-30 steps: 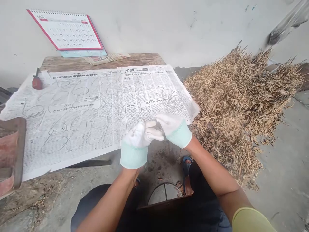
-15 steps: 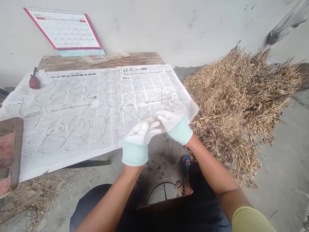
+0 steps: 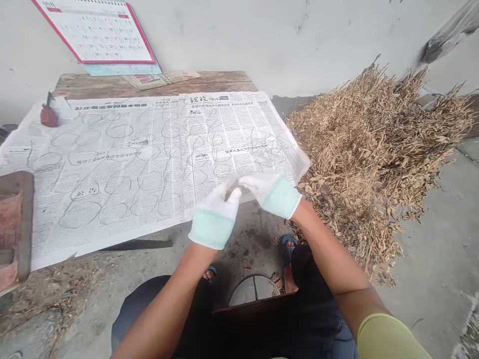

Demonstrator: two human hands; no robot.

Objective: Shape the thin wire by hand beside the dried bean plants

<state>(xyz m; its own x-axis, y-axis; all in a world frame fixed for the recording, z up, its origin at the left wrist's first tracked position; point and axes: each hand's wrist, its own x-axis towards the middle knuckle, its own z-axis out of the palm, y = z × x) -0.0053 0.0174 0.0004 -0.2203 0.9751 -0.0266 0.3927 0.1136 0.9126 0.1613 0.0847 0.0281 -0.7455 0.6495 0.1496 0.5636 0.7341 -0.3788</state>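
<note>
Both my hands wear white gloves with pale green cuffs. My left hand (image 3: 217, 209) and my right hand (image 3: 269, 192) meet fingertip to fingertip over the near right edge of a spread newspaper (image 3: 142, 154). The fingers of both are pinched together around something small between them that I cannot make out. The newspaper covers a low wooden table (image 3: 149, 82) and bears drawn pen loops.
A big heap of dry pods and stalks (image 3: 374, 144) lies on the ground to the right. A wall calendar (image 3: 97, 32) leans at the back. A small red object (image 3: 48, 114) sits at the far left, a reddish wooden block (image 3: 15, 224) at the left edge. My sandalled feet (image 3: 288, 249) are below.
My hands have drawn closer and slightly forward, the left fingers curling in from a looser spread to a pinch against the right fingertips. The view has tilted down a little.
</note>
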